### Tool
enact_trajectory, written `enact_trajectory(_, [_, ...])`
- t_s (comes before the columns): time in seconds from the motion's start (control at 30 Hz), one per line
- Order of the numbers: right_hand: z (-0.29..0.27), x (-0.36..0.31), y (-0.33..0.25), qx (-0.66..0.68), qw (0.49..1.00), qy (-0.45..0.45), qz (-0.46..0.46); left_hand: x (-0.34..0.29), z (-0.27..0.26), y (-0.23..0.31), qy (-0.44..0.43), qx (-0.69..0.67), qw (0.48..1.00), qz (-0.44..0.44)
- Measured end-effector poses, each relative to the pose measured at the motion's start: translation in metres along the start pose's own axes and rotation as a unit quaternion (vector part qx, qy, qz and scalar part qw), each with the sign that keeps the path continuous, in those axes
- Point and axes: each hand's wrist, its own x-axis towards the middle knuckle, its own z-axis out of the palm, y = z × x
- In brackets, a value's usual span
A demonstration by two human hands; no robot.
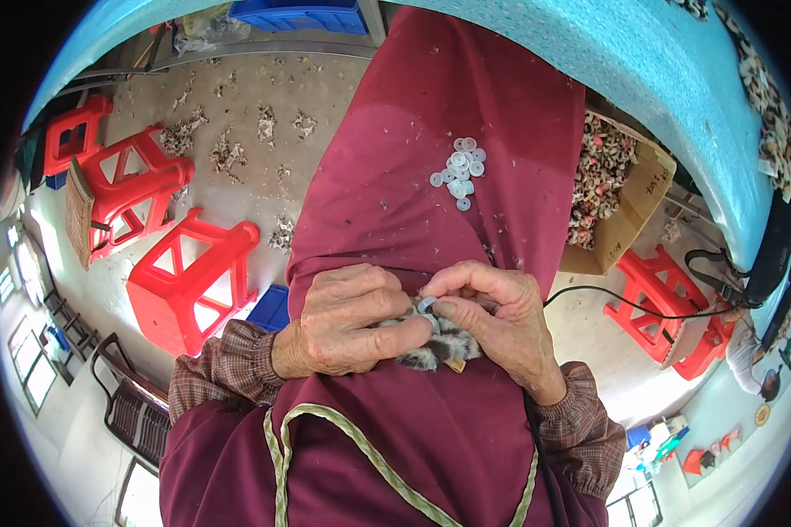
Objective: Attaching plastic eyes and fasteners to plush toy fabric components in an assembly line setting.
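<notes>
A small furry grey-and-white plush piece [448, 347] is held over my lap, mostly hidden by my fingers. My left hand [351, 318] is closed on it from the left, its index finger lying across the top. From the other side, my right hand [505, 329] pinches a small translucent plastic disc [426, 305] against the piece with thumb and forefinger. A bit of tan material [455, 364] pokes out below the plush. Further up the maroon cloth [369, 193] lies a loose cluster of similar plastic discs [458, 165].
At the right, a cardboard box [628, 211] full of small fuzzy pieces stands against the cloth. A turquoise-covered surface [659, 88] curves across the top. Red stools [189, 281] stand on the left, and fluffy scraps [228, 154] litter the floor. Another person [747, 356] is far right.
</notes>
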Motion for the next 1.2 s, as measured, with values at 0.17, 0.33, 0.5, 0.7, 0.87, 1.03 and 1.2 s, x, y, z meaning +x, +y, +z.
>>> enact_trajectory(0.17, [-0.001,-0.004,0.013,0.044,0.999,0.013,-0.002,0.003,0.001,0.003,-0.013,-0.008,1.000,-0.022])
enact_trajectory(0.33, [-0.004,0.002,0.014,0.051,0.999,0.019,0.000,0.008,0.003,-0.002,0.028,0.009,0.998,-0.061])
enact_trajectory(0.5, [0.003,-0.005,0.007,0.042,0.995,0.049,-0.081,0.013,0.006,0.012,0.051,0.019,0.994,-0.099])
enact_trajectory(0.7, [0.006,0.014,0.009,-0.071,0.989,0.118,-0.058,0.011,0.009,0.004,0.088,0.058,0.974,-0.200])
enact_trajectory(0.87, [-0.013,0.026,0.046,-0.007,0.991,0.100,-0.092,0.006,0.020,0.004,0.060,0.006,0.964,-0.260])
enact_trajectory(1.03, [-0.016,0.030,0.051,0.073,0.990,0.057,-0.109,0.011,0.025,-0.001,0.095,0.011,0.975,-0.201])
enact_trajectory(1.2, [-0.028,0.014,0.026,0.141,0.987,-0.058,-0.041,0.008,0.024,-0.013,-0.015,-0.028,0.967,-0.254])
